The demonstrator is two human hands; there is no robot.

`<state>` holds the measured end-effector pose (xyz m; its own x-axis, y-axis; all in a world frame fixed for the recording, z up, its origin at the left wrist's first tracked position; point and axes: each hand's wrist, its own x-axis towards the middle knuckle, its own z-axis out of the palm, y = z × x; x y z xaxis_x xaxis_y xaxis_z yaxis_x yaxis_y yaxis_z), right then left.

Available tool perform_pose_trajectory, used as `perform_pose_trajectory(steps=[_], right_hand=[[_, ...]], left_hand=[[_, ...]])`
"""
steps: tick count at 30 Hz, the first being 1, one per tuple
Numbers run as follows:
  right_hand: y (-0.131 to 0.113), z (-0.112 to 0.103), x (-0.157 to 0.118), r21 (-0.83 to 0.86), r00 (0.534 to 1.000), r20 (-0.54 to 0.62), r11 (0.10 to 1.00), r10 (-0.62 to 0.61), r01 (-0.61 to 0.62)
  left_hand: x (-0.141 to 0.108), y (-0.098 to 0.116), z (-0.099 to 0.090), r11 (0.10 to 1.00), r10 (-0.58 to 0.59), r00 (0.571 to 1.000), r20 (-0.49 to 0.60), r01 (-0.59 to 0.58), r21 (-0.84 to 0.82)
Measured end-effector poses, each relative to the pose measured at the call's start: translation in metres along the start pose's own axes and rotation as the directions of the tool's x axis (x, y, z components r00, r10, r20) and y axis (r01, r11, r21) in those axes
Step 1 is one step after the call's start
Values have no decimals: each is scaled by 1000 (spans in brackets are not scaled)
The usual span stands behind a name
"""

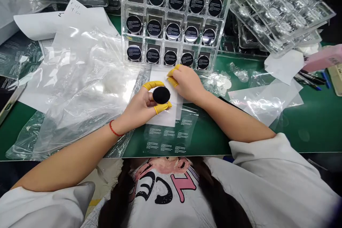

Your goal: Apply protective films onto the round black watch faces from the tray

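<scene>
Below the tray, the left hand grips a black disc; loosening could drop it. The right hand's hold is unclear.

Disc was round, plain black | face was turned toward camera | sat between left hand's fingers

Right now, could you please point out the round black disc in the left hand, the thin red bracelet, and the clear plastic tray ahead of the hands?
Round black disc (pixel 161 95), head view: its dark face.
Thin red bracelet (pixel 113 131), head view: its band.
Clear plastic tray (pixel 219 29), head view: right rim.
</scene>
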<state>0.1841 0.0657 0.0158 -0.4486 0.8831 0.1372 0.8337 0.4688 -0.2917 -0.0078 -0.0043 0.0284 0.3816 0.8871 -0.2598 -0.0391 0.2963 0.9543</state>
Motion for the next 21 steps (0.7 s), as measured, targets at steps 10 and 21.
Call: perform_pose_trajectory(steps=[10,21], right_hand=[[-42,1,-36,31,874,-316,917,-369,399],[-38,11,-47,-53,801,-422,894,-424,446]], left_hand=[[4,-9,-4,986,112,992,-64,-103,134],[5,-11,-5,984,173,980,-100,-167,63]])
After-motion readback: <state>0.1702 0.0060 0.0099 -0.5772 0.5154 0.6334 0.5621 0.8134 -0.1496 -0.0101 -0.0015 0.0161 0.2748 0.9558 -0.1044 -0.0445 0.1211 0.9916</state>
